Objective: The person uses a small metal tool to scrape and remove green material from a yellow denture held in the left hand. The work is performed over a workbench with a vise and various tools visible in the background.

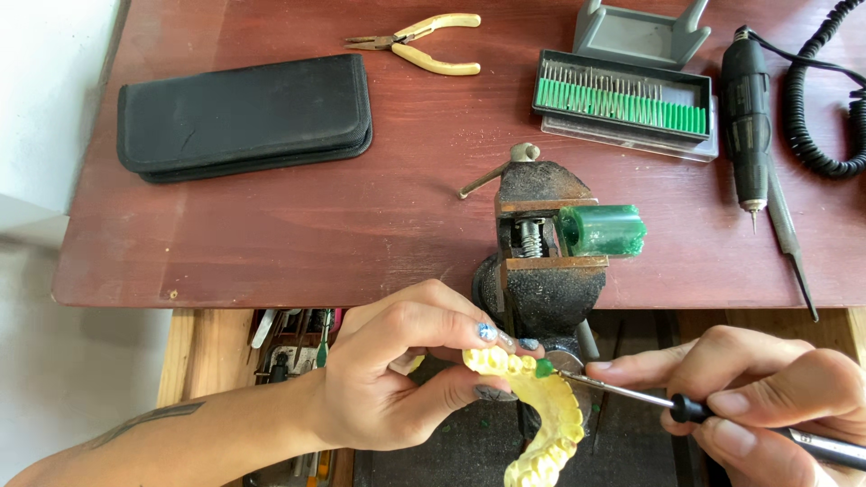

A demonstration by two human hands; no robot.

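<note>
Green wax on a yellow dental cast, worked at the bench edge.

We hold the yellow dental cast (539, 417) in our left hand (397, 379), fingers and thumb closed around its upper end, in front of the black bench vise (541, 271) and just below the red wooden table (271, 225). Our right hand (767, 397) is closed on a slim metal carving tool (686, 408), its tip touching a small green dab (544, 368) on the cast's top teeth. By our judgement the work is early: only that one spot carries green, while the rest of the arch looks bare. A green wax block (603, 230) sits clamped in the vise. Farther back lie a black case (245, 117), yellow-handled pliers (419, 42), a bur rack (622, 101) and a rotary handpiece (746, 117).
</note>
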